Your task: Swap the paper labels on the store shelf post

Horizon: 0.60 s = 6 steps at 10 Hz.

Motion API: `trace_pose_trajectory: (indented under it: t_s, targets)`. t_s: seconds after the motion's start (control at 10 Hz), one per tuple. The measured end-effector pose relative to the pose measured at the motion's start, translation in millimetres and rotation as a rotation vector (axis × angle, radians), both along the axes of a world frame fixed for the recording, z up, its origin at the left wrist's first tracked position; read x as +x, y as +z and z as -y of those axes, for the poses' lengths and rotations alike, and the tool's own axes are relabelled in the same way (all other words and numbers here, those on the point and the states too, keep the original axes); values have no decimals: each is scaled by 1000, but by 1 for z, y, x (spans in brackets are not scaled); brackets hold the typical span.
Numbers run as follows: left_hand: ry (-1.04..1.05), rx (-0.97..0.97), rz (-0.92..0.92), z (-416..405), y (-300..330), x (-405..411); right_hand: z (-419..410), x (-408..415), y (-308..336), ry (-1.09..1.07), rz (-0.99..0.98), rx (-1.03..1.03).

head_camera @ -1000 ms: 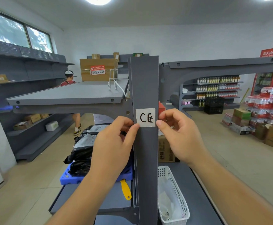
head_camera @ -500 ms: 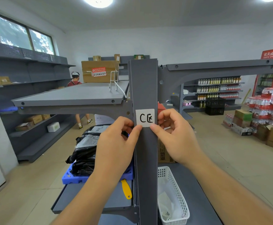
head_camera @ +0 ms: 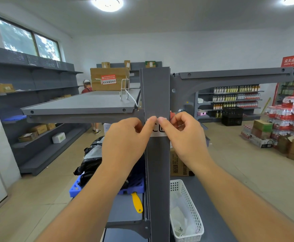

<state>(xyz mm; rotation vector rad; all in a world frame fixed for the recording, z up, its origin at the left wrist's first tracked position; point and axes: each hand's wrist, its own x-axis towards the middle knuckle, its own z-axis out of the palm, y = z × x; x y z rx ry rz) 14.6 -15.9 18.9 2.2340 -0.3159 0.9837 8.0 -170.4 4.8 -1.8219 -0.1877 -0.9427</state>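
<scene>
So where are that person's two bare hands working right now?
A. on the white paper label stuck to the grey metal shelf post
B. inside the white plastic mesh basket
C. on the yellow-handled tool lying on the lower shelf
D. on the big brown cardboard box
A: the left hand and right hand both have fingertips on the white paper label on the grey metal shelf post.

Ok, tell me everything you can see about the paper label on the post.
The paper label is a small white rectangle with black handwritten marks, mostly hidden. It lies flat on the front of the grey metal post, level with the shelf. The left hand and right hand press fingertips on its upper edge, covering most of it.
</scene>
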Motion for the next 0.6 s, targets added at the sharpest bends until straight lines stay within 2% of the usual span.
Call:
trace_pose_trajectory:
  t_s: [0.5,0.6]
  targets:
    - [-67,-5,-4,-13,-10,-4,13,-12,0,25,-86,7]
    - [-51,-28,-52,-16,-20,-5,18,-26,-1,50,-97,99]
